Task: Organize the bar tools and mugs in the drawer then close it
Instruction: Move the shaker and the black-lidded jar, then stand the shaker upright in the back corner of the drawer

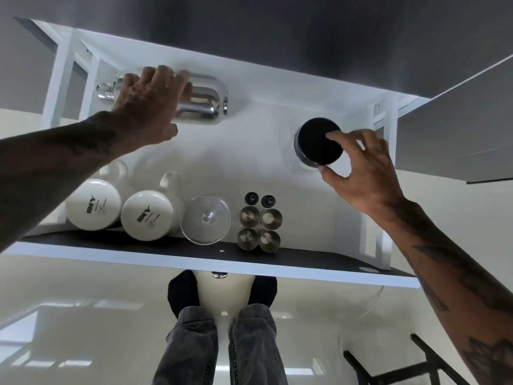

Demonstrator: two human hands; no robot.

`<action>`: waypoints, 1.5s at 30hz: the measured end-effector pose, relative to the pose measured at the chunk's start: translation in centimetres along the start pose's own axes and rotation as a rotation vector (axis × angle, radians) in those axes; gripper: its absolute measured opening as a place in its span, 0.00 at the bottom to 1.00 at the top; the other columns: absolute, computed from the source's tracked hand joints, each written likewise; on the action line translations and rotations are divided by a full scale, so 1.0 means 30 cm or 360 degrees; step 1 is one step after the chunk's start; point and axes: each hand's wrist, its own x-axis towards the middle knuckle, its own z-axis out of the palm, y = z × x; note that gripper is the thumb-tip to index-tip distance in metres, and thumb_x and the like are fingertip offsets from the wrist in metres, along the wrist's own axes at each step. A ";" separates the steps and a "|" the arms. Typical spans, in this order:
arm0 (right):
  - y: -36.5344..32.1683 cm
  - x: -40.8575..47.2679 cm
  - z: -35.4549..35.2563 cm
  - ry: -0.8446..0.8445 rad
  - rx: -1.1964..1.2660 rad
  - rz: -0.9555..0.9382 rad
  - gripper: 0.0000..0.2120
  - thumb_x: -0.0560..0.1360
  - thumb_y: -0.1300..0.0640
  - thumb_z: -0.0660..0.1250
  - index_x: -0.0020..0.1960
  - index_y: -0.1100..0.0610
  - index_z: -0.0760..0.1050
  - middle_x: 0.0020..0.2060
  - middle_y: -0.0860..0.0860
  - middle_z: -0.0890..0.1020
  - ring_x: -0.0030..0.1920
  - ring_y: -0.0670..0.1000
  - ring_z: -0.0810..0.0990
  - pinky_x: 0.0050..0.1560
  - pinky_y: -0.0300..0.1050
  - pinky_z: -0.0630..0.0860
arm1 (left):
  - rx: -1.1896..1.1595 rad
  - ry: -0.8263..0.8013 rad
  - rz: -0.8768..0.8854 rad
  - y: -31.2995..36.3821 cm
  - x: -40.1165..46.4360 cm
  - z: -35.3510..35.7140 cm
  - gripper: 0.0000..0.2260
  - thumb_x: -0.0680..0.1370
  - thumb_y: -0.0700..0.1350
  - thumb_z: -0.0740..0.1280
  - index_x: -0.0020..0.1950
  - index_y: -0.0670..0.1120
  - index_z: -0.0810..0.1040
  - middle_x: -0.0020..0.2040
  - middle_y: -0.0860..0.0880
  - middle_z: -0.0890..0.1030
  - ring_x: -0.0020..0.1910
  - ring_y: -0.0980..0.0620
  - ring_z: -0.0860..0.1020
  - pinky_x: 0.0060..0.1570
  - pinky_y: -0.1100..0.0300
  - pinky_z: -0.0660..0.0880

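Two white mugs stand upside down in the open drawer, left of the upturned glass. The left mug and the right mug each bear a dark logo on the base, too blurred to read for certain; the fine print beneath it is illegible.

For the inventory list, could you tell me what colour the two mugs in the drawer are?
The mugs are white with small black logos, seen in the head view.

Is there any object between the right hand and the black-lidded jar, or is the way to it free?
Nothing visible stands between them. The right hand is already at the black-lidded jar, with fingertips touching the lid's edge. The small metal cups stand nearer the drawer front, out of the way.
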 end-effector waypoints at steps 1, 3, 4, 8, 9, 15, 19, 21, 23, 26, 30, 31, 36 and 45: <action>0.010 -0.016 0.000 -0.0074 0.0005 0.0027 0.31 0.71 0.49 0.74 0.71 0.49 0.69 0.64 0.58 0.71 0.64 0.62 0.70 0.57 0.55 0.77 | 0.0019 0.0003 0.0011 -0.006 0.004 -0.001 0.35 0.62 0.39 0.78 0.66 0.40 0.67 0.61 0.33 0.72 0.57 0.31 0.73 0.52 0.36 0.71; 0.012 -0.024 0.010 -0.0104 0.0051 0.0034 0.35 0.69 0.46 0.75 0.73 0.49 0.66 0.69 0.58 0.66 0.68 0.61 0.69 0.60 0.54 0.77 | 0.0040 -0.0010 0.0024 -0.019 0.011 -0.002 0.33 0.62 0.38 0.78 0.64 0.41 0.69 0.61 0.32 0.71 0.57 0.30 0.72 0.52 0.36 0.71; 0.004 -0.012 0.020 -0.0090 0.0087 -0.0004 0.35 0.68 0.46 0.76 0.71 0.51 0.67 0.72 0.59 0.63 0.70 0.61 0.67 0.62 0.53 0.75 | 0.0028 -0.0014 0.0014 -0.028 0.015 0.000 0.33 0.63 0.38 0.78 0.64 0.43 0.69 0.61 0.32 0.71 0.58 0.30 0.71 0.53 0.35 0.71; -0.054 0.049 0.051 -0.0051 0.0221 -0.0136 0.34 0.66 0.50 0.78 0.65 0.56 0.66 0.72 0.57 0.65 0.66 0.61 0.73 0.59 0.56 0.79 | 0.0009 -0.0078 0.0015 -0.057 0.013 0.011 0.34 0.64 0.36 0.78 0.65 0.48 0.67 0.60 0.32 0.73 0.60 0.29 0.72 0.53 0.30 0.71; -0.062 0.046 0.047 -0.0058 0.0236 -0.0088 0.38 0.64 0.50 0.78 0.68 0.55 0.65 0.70 0.57 0.66 0.64 0.61 0.73 0.58 0.57 0.79 | 0.0012 -0.0083 0.0019 -0.062 0.012 0.014 0.34 0.64 0.35 0.78 0.66 0.47 0.67 0.59 0.32 0.73 0.58 0.28 0.72 0.52 0.29 0.72; -0.085 -0.213 0.026 -0.0382 0.0195 0.0032 0.44 0.59 0.46 0.82 0.70 0.49 0.66 0.65 0.57 0.65 0.63 0.59 0.73 0.56 0.53 0.81 | 0.0023 -0.0112 -0.0091 -0.061 0.015 0.022 0.33 0.63 0.36 0.78 0.64 0.45 0.68 0.58 0.35 0.69 0.53 0.25 0.71 0.45 0.25 0.72; -0.111 -0.295 0.036 -0.0433 0.0400 0.0215 0.44 0.58 0.31 0.74 0.69 0.46 0.67 0.62 0.54 0.67 0.60 0.51 0.72 0.57 0.43 0.77 | -0.0061 -0.0174 -0.0146 -0.055 0.021 0.025 0.32 0.64 0.36 0.77 0.62 0.47 0.65 0.59 0.33 0.70 0.56 0.26 0.70 0.46 0.28 0.74; -0.119 -0.291 0.027 -0.0481 0.0459 0.0275 0.42 0.60 0.29 0.68 0.69 0.45 0.67 0.62 0.53 0.69 0.59 0.48 0.71 0.54 0.30 0.70 | -0.0090 -0.0198 -0.0153 -0.050 0.020 0.022 0.33 0.63 0.36 0.78 0.63 0.47 0.66 0.58 0.33 0.71 0.54 0.26 0.71 0.44 0.35 0.75; -0.128 -0.288 0.020 -0.0557 0.0471 0.0267 0.35 0.66 0.30 0.64 0.69 0.42 0.68 0.63 0.53 0.71 0.60 0.49 0.73 0.50 0.25 0.65 | -0.0084 -0.0203 -0.0150 -0.048 0.018 0.013 0.35 0.63 0.37 0.79 0.65 0.46 0.66 0.58 0.33 0.72 0.54 0.26 0.72 0.42 0.39 0.74; -0.132 -0.271 -0.003 -0.0473 0.0512 0.0326 0.27 0.75 0.33 0.58 0.71 0.41 0.66 0.64 0.54 0.74 0.60 0.52 0.77 0.57 0.40 0.74 | -0.0080 -0.0170 -0.0059 -0.039 0.017 0.007 0.39 0.61 0.39 0.80 0.68 0.47 0.66 0.60 0.34 0.73 0.54 0.27 0.72 0.41 0.39 0.74; -0.122 -0.128 -0.110 -0.0068 0.0563 0.0507 0.22 0.80 0.41 0.57 0.70 0.50 0.70 0.62 0.54 0.79 0.53 0.49 0.79 0.54 0.39 0.70 | -0.0043 -0.0115 0.0175 0.021 0.027 0.024 0.41 0.61 0.40 0.80 0.70 0.43 0.66 0.60 0.36 0.75 0.53 0.28 0.73 0.40 0.37 0.76; -0.121 -0.075 -0.132 -0.0069 0.0565 0.0506 0.21 0.80 0.42 0.58 0.69 0.50 0.71 0.63 0.53 0.79 0.53 0.49 0.79 0.53 0.37 0.71 | -0.0028 -0.0110 0.0244 0.044 0.037 0.022 0.38 0.60 0.39 0.80 0.68 0.42 0.68 0.59 0.37 0.76 0.52 0.29 0.73 0.39 0.38 0.76; -0.140 0.157 -0.120 -0.0637 0.0439 0.0237 0.32 0.73 0.45 0.70 0.74 0.45 0.62 0.69 0.54 0.71 0.65 0.53 0.74 0.56 0.39 0.71 | 0.0043 -0.0077 0.0699 0.229 0.151 0.007 0.29 0.62 0.38 0.78 0.58 0.47 0.71 0.52 0.42 0.75 0.51 0.36 0.74 0.38 0.45 0.75; -0.039 0.153 -0.021 -0.0590 0.0175 0.0357 0.44 0.69 0.45 0.74 0.75 0.49 0.51 0.60 0.62 0.74 0.57 0.64 0.77 0.54 0.51 0.74 | -0.0224 -0.0033 0.0636 0.506 0.214 -0.002 0.46 0.63 0.44 0.82 0.77 0.47 0.62 0.75 0.37 0.62 0.69 0.36 0.68 0.58 0.39 0.75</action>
